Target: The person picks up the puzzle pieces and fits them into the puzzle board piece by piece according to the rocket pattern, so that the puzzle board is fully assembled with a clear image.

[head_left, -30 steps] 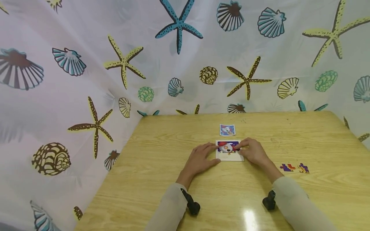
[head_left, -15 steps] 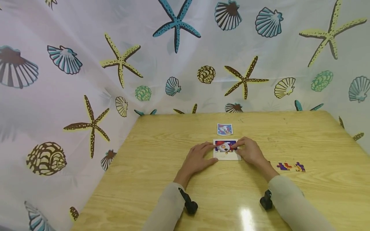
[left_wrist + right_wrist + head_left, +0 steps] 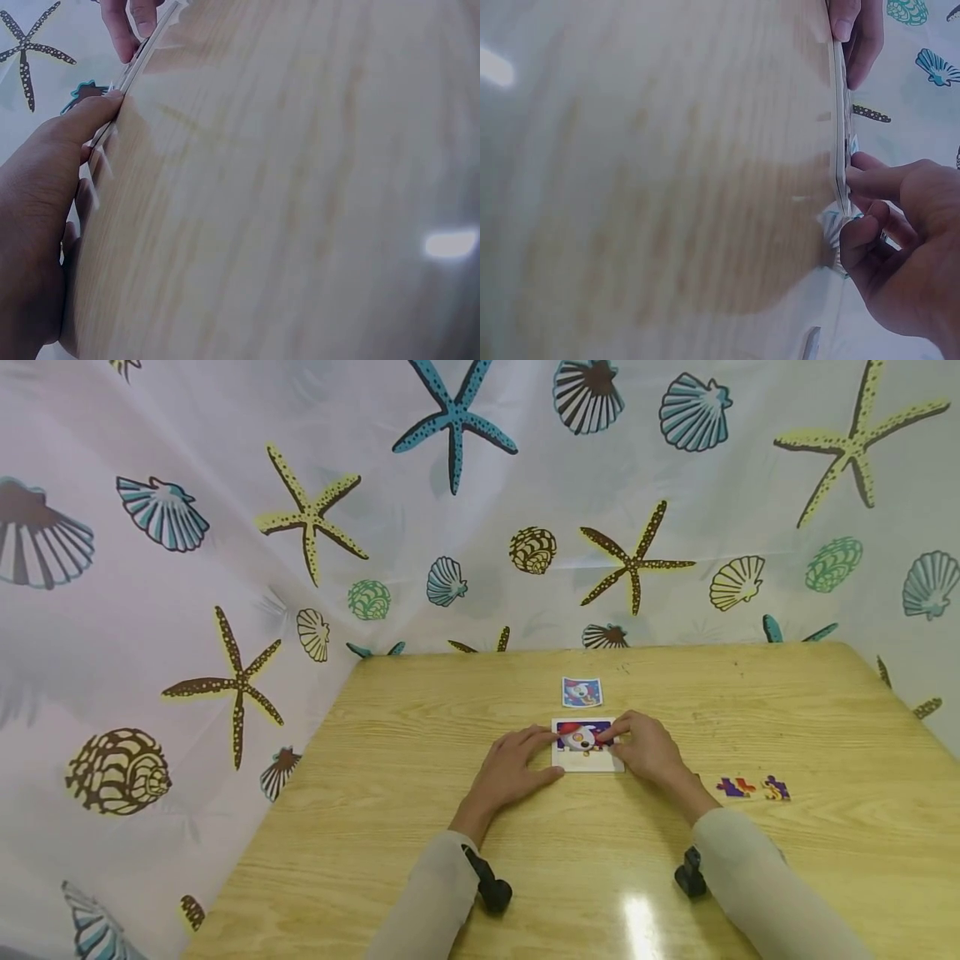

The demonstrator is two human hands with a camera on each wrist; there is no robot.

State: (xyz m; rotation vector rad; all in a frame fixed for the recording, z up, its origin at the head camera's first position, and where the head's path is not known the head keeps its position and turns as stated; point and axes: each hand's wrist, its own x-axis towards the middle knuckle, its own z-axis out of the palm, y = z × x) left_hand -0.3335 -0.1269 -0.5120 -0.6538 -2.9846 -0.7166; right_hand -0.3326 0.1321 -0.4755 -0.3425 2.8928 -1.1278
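Note:
A small jigsaw board (image 3: 588, 764) with a white border lies on the wooden table. Joined pieces (image 3: 577, 739) fill its upper part with a white character in a red hat on purple; the lower part is bare white. My left hand (image 3: 508, 772) rests along the board's left side, its fingertips at the upper edge and its thumb (image 3: 101, 109) at the near corner. From the right, my right hand (image 3: 648, 750) presses an extended index finger on the picture's right side. In the right wrist view, some fingers (image 3: 862, 232) of that hand curl beside the board edge.
Behind the board lies a small picture card (image 3: 582, 692) with a similar design. Loose puzzle pieces, one purple and red (image 3: 735, 787) and one purple and orange (image 3: 776, 788), lie right of my right wrist. A shell-patterned curtain (image 3: 465, 535) surrounds the table.
Both hands keep almost the same place at the board. The head view has shifted slightly, so everything appears a little farther left.

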